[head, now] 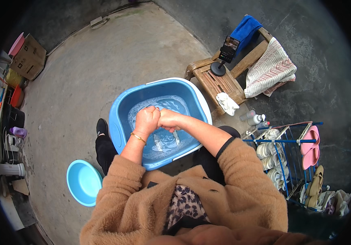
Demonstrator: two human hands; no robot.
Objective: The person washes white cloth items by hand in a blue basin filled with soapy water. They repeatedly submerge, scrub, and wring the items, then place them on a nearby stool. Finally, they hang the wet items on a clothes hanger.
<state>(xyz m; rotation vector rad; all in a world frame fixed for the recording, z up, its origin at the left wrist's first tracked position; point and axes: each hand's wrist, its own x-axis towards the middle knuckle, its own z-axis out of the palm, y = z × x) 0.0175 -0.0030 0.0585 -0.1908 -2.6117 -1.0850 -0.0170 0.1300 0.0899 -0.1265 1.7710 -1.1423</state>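
A blue plastic tub (pixel 122 122) with a white edge stands before me and holds soapy water (pixel 166 141). Above the water, my left hand (pixel 148 120) and my right hand (pixel 170 119) are pressed together, both with fingers curled. Whether anything is gripped between them cannot be made out. Beneath them, whitish streaks and foam show in the water. A gold-coloured bracelet (pixel 138 137) circles my left wrist.
Left of my leg stands a turquoise basin (pixel 84 182). At the right, a wooden chair (pixel 224 82) bears a phone on a stand (pixel 218 68), a white cloth (pixel 227 103) and towels. A blue shoe rack (pixel 281 141) and several bottles (pixel 255 119) are nearer me.
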